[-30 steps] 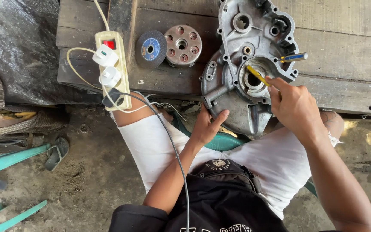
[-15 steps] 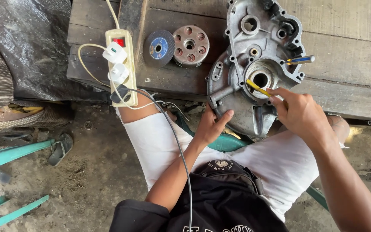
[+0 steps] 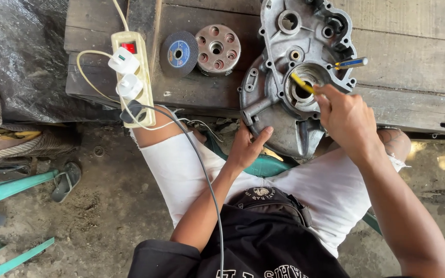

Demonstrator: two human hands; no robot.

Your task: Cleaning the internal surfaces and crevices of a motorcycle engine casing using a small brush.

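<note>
Head view shows the right hand [image 3: 347, 119] with fingers [image 3: 325, 98] pinched together on a thin yellow-handled tool [image 3: 302, 82], whose tip dips into the round central bore of a grey cast-metal engine casing [image 3: 284, 77]. Left hand [image 3: 248, 146] has its fingers spread apart, steadying the casing's lower edge, which overhangs the dark wooden bench [image 3: 413, 67]. A blue-and-yellow screwdriver [image 3: 351, 63] rests on the casing's right rim. Left of the casing lie a pinkish drilled metal disc [image 3: 218, 49], a grey cutting wheel [image 3: 178, 53], and a cream power strip [image 3: 133, 77].

black printed shirt, white shorts (frayed hems), small black waist bag.
</note>
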